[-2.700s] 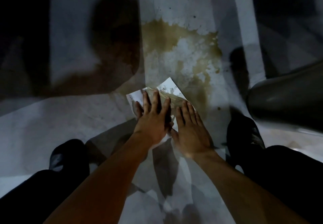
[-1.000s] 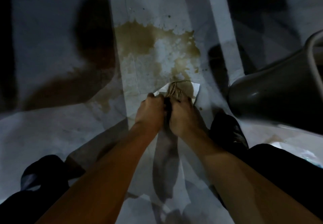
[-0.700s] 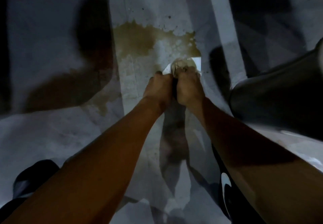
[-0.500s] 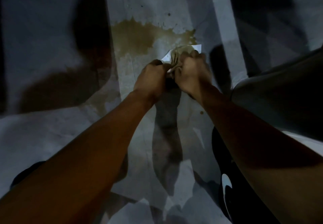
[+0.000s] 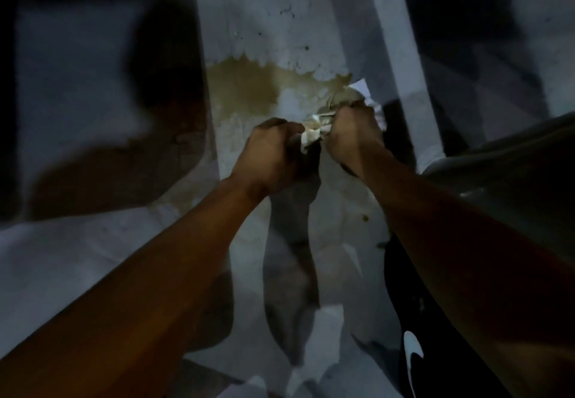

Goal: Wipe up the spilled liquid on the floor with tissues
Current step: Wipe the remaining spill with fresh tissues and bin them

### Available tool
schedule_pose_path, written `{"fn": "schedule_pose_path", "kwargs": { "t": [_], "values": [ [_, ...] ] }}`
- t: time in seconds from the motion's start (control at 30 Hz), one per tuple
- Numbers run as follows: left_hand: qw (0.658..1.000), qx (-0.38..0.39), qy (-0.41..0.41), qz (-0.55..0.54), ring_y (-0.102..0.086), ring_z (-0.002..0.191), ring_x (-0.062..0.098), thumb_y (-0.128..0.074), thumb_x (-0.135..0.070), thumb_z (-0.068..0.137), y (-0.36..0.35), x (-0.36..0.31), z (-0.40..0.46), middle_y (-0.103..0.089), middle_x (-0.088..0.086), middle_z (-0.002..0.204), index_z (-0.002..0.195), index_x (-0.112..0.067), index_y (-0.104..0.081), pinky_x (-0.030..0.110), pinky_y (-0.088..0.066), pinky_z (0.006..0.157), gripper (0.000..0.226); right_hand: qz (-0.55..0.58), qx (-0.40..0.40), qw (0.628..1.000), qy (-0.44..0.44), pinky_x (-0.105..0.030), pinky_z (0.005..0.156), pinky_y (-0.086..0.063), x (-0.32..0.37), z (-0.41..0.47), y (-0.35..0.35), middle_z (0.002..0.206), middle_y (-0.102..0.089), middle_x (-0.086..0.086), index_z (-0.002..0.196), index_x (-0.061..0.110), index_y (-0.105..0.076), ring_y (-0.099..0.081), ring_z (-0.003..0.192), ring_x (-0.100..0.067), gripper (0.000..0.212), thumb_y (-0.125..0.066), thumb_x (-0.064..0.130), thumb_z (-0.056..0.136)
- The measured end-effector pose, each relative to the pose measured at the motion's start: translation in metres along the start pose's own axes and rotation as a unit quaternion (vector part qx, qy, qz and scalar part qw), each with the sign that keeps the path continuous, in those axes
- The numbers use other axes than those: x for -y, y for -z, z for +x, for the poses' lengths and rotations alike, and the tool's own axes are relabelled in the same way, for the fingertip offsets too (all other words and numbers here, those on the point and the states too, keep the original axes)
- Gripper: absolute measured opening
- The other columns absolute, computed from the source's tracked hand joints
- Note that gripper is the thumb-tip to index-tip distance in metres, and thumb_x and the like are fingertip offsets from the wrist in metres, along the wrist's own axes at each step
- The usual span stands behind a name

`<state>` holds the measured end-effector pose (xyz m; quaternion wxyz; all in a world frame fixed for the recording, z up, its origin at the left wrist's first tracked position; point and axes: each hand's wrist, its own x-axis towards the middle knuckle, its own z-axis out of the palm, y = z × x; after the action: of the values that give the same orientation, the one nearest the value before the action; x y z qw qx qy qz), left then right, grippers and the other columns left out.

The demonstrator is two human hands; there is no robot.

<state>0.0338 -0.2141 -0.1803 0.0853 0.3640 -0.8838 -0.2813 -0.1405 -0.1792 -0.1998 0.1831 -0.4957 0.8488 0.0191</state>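
Dim concrete floor (image 5: 93, 257) w/ brown spill (image 5: 245, 86); left hand (image 5: 269, 155) & right hand (image 5: 353, 135), both fisted, clamp crumpled (wet, stained) tissue (image 5: 314, 128).

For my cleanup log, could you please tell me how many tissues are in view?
1: a crumpled, brown-stained white tissue, gripped between the left hand and right hand above the brown spill. More may be bunched inside.

— How many hands?
— Two: a left hand (image 5: 270, 152) and a right hand (image 5: 353, 136).
— Tissues?
— One crumpled wad (image 5: 314, 128).
— Spills?
— One brown puddle (image 5: 249, 86) on the floor (image 5: 77, 257).
— Shoes?
— One dark shoe (image 5: 407, 335).
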Motion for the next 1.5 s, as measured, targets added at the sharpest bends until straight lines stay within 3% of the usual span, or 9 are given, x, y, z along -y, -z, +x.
{"fn": "schedule_pose_path", "kwargs": {
  "t": [0.27, 0.37, 0.6, 0.87, 1.0, 1.07, 1.2, 1.33, 1.5],
  "values": [
    [0.991, 0.0, 0.085, -0.104, -0.065, 0.106, 0.021, -0.066, -0.007, 0.087, 0.008, 0.013, -0.001, -0.065, 0.008, 0.125, 0.127, -0.017, -0.064, 0.034, -0.056, 0.091, 0.041, 0.065, -0.011, 0.997, 0.038, -0.04, 0.106, -0.046, 0.021, 0.029, 0.008, 0.138, -0.056, -0.017, 0.13, 0.007, -0.059, -0.053, 0.128, -0.034, 0.042, -0.048, 0.005, 0.09],
    [0.989, -0.016, 0.098, -0.108, -0.065, 0.103, 0.023, -0.068, -0.007, 0.087, 0.011, 0.023, -0.005, -0.066, 0.008, 0.123, 0.126, -0.017, -0.065, 0.036, -0.056, 0.091, 0.04, 0.003, -0.092, 0.996, 0.001, -0.048, 0.11, -0.04, 0.029, 0.028, 0.008, 0.14, -0.052, -0.016, 0.128, 0.012, -0.058, -0.048, 0.13, -0.037, 0.046, -0.046, 0.022, 0.084],
    [0.978, -0.041, 0.147, -0.142, -0.07, 0.089, 0.009, -0.067, -0.011, 0.091, 0.034, 0.053, -0.008, -0.064, 0.003, 0.125, 0.129, -0.02, -0.062, 0.029, -0.06, 0.084, 0.04, 0.025, 0.012, 0.994, -0.103, -0.048, 0.114, -0.034, 0.077, 0.063, 0.005, 0.148, -0.046, -0.021, 0.144, 0.008, -0.048, -0.037, 0.14, -0.04, 0.051, -0.053, 0.019, 0.094],
    [0.977, -0.085, 0.163, -0.105, -0.068, 0.091, 0.02, -0.063, -0.004, 0.086, 0.059, 0.091, -0.02, -0.069, 0.005, 0.102, 0.123, -0.013, -0.065, 0.038, -0.058, 0.088, 0.038, -0.021, 0.081, 0.994, 0.075, -0.05, 0.121, -0.025, 0.134, 0.072, -0.029, 0.165, -0.019, -0.016, 0.148, 0.017, -0.042, -0.02, 0.148, -0.044, 0.068, -0.058, 0.028, 0.083],
    [0.963, -0.115, 0.178, -0.166, -0.067, 0.087, 0.016, -0.06, -0.003, 0.085, 0.06, 0.101, -0.024, -0.073, 0.009, 0.1, 0.11, -0.006, -0.068, 0.014, -0.05, 0.073, 0.026, -0.015, 0.096, 0.973, 0.209, -0.056, 0.125, -0.013, 0.158, 0.051, -0.041, 0.171, -0.005, -0.007, 0.161, 0.024, -0.021, -0.006, 0.156, -0.04, 0.081, -0.053, 0.033, 0.086],
    [0.954, -0.121, 0.186, -0.201, -0.066, 0.095, 0.018, -0.061, -0.003, 0.089, 0.058, 0.103, -0.025, -0.071, 0.013, 0.108, 0.113, -0.003, -0.066, 0.005, -0.044, 0.076, 0.024, -0.023, 0.09, 0.963, 0.253, -0.055, 0.125, -0.017, 0.162, 0.034, -0.045, 0.17, -0.014, -0.008, 0.157, 0.018, -0.033, -0.013, 0.154, -0.039, 0.07, -0.055, 0.022, 0.09],
    [0.971, -0.019, 0.197, -0.132, -0.061, 0.113, 0.036, -0.063, -0.011, 0.088, 0.045, 0.106, -0.027, -0.065, 0.024, 0.122, 0.124, 0.002, -0.062, 0.03, -0.044, 0.097, 0.039, 0.026, 0.015, 0.94, 0.341, -0.05, 0.107, -0.045, 0.147, 0.007, -0.055, 0.138, -0.057, -0.018, 0.114, 0.005, -0.071, -0.049, 0.13, -0.04, 0.035, -0.065, 0.007, 0.08],
    [0.968, 0.018, 0.232, -0.093, -0.063, 0.114, 0.038, -0.062, -0.02, 0.094, 0.03, 0.11, -0.026, -0.066, 0.023, 0.123, 0.121, -0.001, -0.066, 0.044, -0.048, 0.102, 0.034, 0.017, -0.091, 0.974, 0.205, -0.046, 0.097, -0.047, 0.133, -0.009, -0.041, 0.144, -0.05, -0.013, 0.128, 0.018, -0.065, -0.045, 0.129, -0.038, 0.042, -0.069, 0.021, 0.087],
    [0.941, -0.031, 0.298, -0.159, -0.052, 0.124, 0.052, -0.037, -0.022, 0.103, 0.029, 0.114, -0.026, -0.052, 0.037, 0.134, 0.129, 0.011, -0.051, 0.062, -0.045, 0.104, 0.044, -0.052, 0.044, 0.98, 0.187, -0.046, 0.105, -0.046, 0.151, -0.008, -0.034, 0.146, -0.04, -0.014, 0.134, 0.019, -0.06, -0.041, 0.129, -0.036, 0.04, -0.061, 0.019, 0.094]
  ]
}}
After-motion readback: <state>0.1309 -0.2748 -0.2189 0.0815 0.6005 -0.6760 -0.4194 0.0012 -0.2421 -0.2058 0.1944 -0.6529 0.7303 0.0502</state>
